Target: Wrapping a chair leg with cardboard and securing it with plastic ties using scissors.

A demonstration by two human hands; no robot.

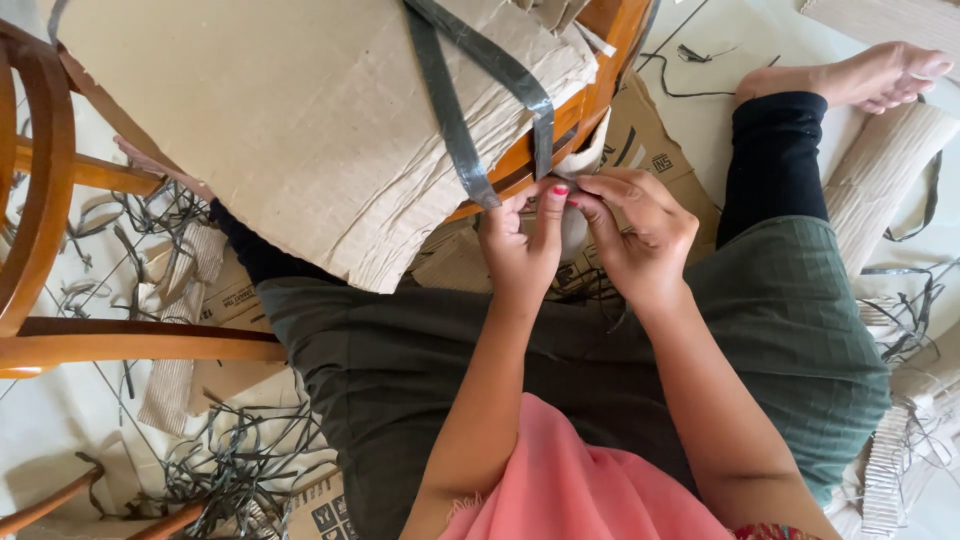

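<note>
A stack of brown cardboard sheets [310,120] lies on a wooden chair [40,200], bound by grey plastic strapping [450,110]. Both strap ends hang over the stack's near edge. My left hand [525,245] and my right hand [635,235] meet there, fingertips pinched together on the strap ends just below the chair's seat rim [590,100]. The thumbs press against each other. Behind the fingers a pale rounded object is mostly hidden. I sit on the floor in a green skirt, with my right foot [880,75] stretched out.
Tangles of cut grey strapping [230,460] litter the floor at the left. Printed cardboard boxes [640,140] lie flat under my legs. Rolls and strips of corrugated cardboard [885,170] lie at the right. A pink cloth [570,490] hangs at the bottom.
</note>
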